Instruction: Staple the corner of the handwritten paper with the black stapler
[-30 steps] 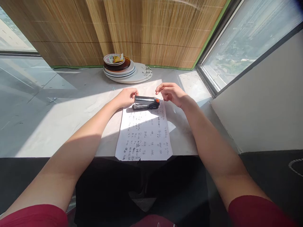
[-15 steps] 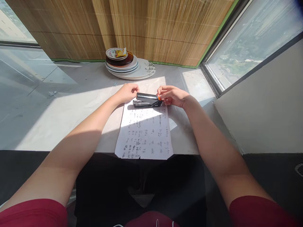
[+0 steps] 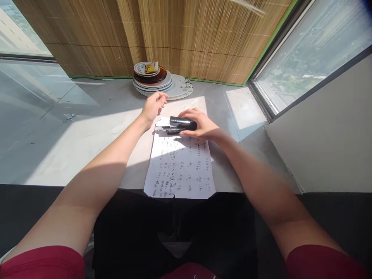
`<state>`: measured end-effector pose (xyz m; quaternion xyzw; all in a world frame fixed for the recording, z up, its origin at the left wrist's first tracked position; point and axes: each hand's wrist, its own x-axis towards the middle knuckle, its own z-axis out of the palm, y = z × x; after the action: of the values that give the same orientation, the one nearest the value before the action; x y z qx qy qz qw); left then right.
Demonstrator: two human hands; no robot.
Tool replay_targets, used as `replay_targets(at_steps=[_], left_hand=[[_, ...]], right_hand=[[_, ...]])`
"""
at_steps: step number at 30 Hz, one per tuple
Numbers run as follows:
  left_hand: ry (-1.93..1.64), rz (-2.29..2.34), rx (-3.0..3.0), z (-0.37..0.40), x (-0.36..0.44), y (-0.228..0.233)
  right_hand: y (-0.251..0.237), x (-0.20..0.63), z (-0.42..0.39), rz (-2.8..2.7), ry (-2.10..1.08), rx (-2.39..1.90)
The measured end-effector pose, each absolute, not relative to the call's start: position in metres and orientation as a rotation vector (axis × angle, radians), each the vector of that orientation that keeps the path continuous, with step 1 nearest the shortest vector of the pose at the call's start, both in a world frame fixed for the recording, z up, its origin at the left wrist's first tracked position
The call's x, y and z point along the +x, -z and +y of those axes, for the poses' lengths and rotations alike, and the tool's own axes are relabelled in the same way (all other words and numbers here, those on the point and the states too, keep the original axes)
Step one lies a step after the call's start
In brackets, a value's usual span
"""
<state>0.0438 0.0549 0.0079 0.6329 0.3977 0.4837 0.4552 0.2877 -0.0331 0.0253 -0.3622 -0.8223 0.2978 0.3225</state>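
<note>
A black stapler (image 3: 178, 124) lies across the top edge of a handwritten sheet of paper (image 3: 180, 167) on the grey sill. My right hand (image 3: 200, 126) wraps around the stapler's right end, fingers over its top. My left hand (image 3: 153, 107) hovers just left of and behind the stapler, fingers loosely apart, holding nothing. The paper's near edge hangs slightly over the sill's front edge.
A stack of plates (image 3: 158, 80) with a small yellow packet on top stands at the back against a bamboo blind (image 3: 174, 35). A window (image 3: 305, 50) runs along the right. The sill (image 3: 72, 143) ends at a dark drop in front.
My right hand slid left over the stapler and now grips it. My left hand let go of the stapler's left end and lifted back toward the plates.
</note>
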Motion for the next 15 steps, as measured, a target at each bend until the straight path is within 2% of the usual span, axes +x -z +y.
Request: replay_targets(at_steps=[4,10,15], left_hand=[[-1.343,0.797,1.217,0.055,0.039,-0.017],[-0.887,0.705,1.143,0.046,0.038,-0.02],[-0.617,0.683,1.152,0.048,0.038,-0.012]], right_hand=[[-0.017,0.283,-0.036,-2.18,-0.691,-0.95],[-0.015,0.296,-0.034,-1.923,-0.215,-1.015],[-0.017,0.3,-0.028,-1.995,0.079,-1.005]])
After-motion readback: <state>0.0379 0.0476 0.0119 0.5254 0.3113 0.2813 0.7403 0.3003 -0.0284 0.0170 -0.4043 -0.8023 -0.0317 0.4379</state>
